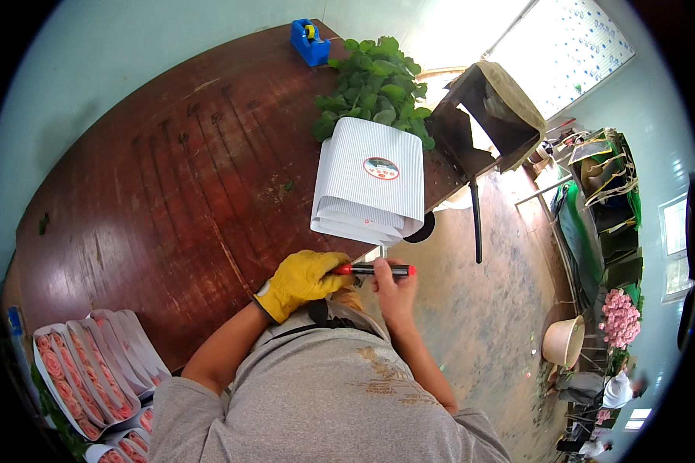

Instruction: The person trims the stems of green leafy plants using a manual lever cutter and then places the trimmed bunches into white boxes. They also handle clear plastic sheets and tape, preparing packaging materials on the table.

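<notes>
My left hand (305, 282), in a yellow work glove, grips the red-capped end of a black and red marker pen (361, 269). The bare fingers of my right hand (395, 292) are closed round the pen's other end, which has a red tip. The pen lies level between both hands, just off the table's near edge. Beyond it on the table, a bundle wrapped in white ribbed paper (340, 171) bears a round red label. Green leafy stems (374, 89) stick out of its far end.
The dark red wooden table (131, 193) fills the left. On it stands a blue tape dispenser (310, 42); paper-wrapped pink roses (93, 370) are stacked near left. To the right are a brown-topped box frame (510, 100), a tan bucket (564, 343), pink flowers (620, 319) and distant people.
</notes>
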`<state>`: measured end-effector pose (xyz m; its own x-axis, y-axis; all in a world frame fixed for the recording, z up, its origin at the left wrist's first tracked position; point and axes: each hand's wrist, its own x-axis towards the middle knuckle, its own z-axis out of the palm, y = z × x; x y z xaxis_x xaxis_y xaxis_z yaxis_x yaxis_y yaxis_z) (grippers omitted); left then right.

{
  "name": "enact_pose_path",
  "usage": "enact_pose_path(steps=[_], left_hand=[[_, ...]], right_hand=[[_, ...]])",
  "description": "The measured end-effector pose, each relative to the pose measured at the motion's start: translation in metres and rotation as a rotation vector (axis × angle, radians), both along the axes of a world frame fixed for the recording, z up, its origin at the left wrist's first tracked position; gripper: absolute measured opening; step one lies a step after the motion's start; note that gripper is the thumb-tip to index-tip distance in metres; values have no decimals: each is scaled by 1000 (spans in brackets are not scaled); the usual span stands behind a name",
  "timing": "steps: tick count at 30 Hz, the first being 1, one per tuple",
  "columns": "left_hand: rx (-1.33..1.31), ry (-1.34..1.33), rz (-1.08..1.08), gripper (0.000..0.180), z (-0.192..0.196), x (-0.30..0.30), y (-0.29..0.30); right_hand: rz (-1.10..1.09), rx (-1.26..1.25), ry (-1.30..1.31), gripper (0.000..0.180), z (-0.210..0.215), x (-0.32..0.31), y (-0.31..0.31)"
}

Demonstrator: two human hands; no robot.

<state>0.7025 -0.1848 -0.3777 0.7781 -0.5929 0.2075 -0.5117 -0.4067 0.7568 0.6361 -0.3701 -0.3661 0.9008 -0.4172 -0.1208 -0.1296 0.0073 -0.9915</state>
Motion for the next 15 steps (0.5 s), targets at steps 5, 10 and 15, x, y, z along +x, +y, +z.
enact_pose_path(steps=[5, 10, 15], left_hand=[[145, -202, -17, 33, -19, -6, -8], [209, -76, -145, 37, -26, 1, -25], [119, 558, -165, 42, -14, 13, -26]], right_hand=[[-33, 142, 115, 27, -19, 1, 6], [-108, 414, 266, 28, -53, -6, -22], [-358, 53, 292, 25, -96, -27, -63]])
